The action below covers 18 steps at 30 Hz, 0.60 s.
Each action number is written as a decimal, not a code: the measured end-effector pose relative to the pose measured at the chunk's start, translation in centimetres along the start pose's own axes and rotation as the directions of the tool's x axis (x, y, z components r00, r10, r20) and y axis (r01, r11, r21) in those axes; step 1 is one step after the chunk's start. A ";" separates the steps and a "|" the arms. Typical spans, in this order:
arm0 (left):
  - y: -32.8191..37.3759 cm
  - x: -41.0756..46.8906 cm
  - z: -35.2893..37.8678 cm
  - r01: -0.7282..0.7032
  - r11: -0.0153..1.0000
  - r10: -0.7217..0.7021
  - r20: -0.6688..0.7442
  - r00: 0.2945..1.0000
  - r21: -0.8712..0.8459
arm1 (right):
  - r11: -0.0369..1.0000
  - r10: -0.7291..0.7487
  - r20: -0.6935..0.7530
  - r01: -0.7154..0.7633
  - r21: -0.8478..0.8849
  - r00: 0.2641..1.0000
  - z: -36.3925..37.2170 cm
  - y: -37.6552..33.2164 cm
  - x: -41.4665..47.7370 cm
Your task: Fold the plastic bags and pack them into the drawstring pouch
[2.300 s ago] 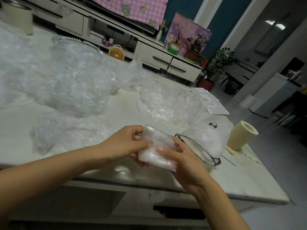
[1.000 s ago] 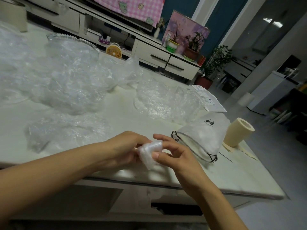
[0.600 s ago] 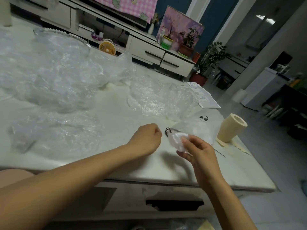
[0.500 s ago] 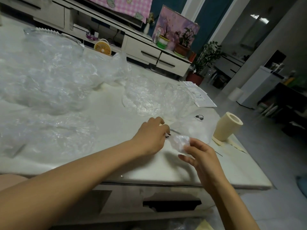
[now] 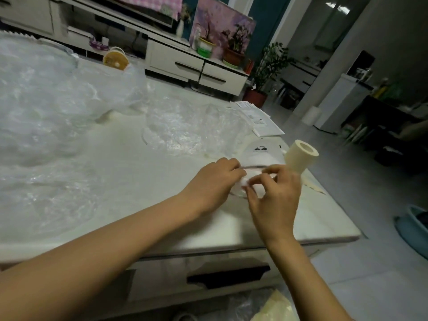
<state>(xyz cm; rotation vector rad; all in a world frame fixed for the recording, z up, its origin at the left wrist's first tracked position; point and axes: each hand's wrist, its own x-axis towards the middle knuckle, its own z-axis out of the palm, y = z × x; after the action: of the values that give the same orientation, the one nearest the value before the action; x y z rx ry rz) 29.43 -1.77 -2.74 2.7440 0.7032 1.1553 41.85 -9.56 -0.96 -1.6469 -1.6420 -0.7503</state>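
Folded plastic bag sits pinched in our right grip at the mouth of the drawstring pouch on the desk; our left grip pinches the pouch's corded rim. Just beyond stands a tape roll; loose plastic bags lie farther back.

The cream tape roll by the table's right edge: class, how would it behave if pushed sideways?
The tape roll stands on end, taller than wide, so a high push would probably tip it. On its round side it would likely roll, perhaps off the table edge nearby. Its hollow core suggests lightness.
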 end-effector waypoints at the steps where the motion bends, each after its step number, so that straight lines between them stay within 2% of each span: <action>1: 0.2 -0.1 -0.2 0.002 1.000 -0.002 0.006 1.000 -0.024 | 0.997 -0.033 -0.064 0.028 -0.076 0.997 0.3 0.0 0.3; 3: 0.3 -0.3 -0.4 0.033 0.998 -0.032 0.023 0.999 -0.053 | 0.989 -0.081 -0.104 0.067 -0.133 0.991 0.7 0.0 0.8; 4: 0.2 -0.4 -0.6 0.040 0.997 -0.039 0.019 0.999 -0.065 | 0.993 -0.082 -0.071 0.076 -0.093 0.994 0.9 -0.1 0.9; 7: -0.1 -1.0 -0.9 0.016 0.999 -0.015 0.026 1.000 -0.045 | 0.998 -0.041 0.112 0.034 0.058 0.993 1.9 -0.3 0.8; 10: 0.0 -2.0 -0.9 -0.037 0.998 0.033 0.078 0.996 0.051 | 0.999 0.043 0.235 -0.041 -0.012 0.971 2.4 -1.0 1.0; 12: 0.2 -2.7 -0.9 -0.040 0.996 0.031 0.114 0.993 0.082 | 0.979 0.193 0.387 -0.154 -0.132 0.902 3.1 -1.5 1.5; 14: 0.6 -3.1 -1.4 -0.036 0.993 0.011 0.211 0.978 0.117 | 0.953 0.275 0.517 -0.162 -0.254 0.810 3.7 -1.9 1.7; 18: -0.3 -4.5 -3.1 0.099 0.947 -0.205 0.339 0.918 0.305 | 0.937 0.349 0.607 -0.252 -0.243 0.714 4.5 -2.7 2.3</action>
<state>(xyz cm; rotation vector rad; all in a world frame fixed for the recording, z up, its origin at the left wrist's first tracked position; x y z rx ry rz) 24.41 -3.79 -3.53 2.9393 1.0747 0.5152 38.94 -4.70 -1.62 -2.3927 -1.7005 -0.1160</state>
